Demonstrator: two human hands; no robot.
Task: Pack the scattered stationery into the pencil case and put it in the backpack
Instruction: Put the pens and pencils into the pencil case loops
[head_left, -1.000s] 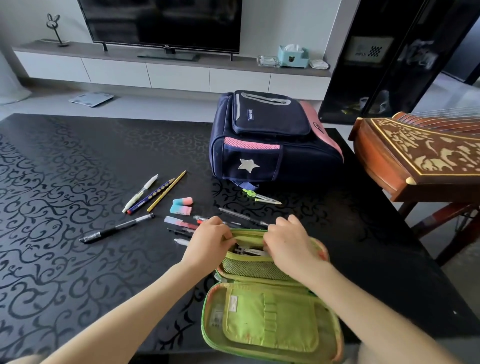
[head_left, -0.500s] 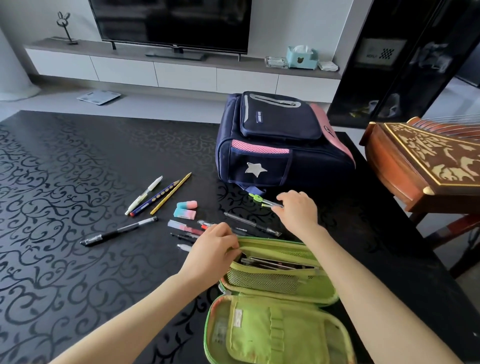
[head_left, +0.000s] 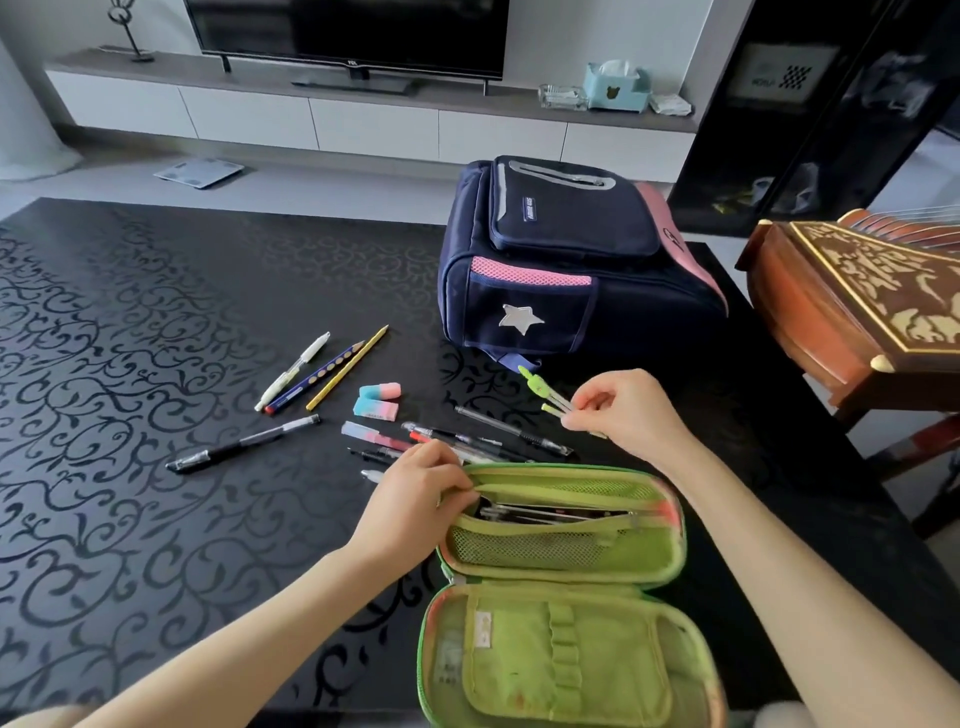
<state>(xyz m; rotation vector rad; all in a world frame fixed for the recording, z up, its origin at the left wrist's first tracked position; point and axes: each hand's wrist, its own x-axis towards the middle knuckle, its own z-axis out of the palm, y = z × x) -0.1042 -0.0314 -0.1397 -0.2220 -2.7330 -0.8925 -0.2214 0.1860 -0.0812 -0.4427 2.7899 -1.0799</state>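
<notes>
Left hand (head_left: 415, 501): palm down, fingers curled, fingertips pinching the left end of the opening of the light-green fabric pencil case (head_left: 571, 553). Left forearm: bare, entering at the lower-left corner and running diagonally up and right to the wrist. Right hand (head_left: 626, 410): thumb and fingertips pinching the legs of the metal drawing compass with a lime-green plastic head (head_left: 540, 391). Right forearm: bare, entering at the lower-right edge and running up and left. The hands are apart, the right farther forward
</notes>
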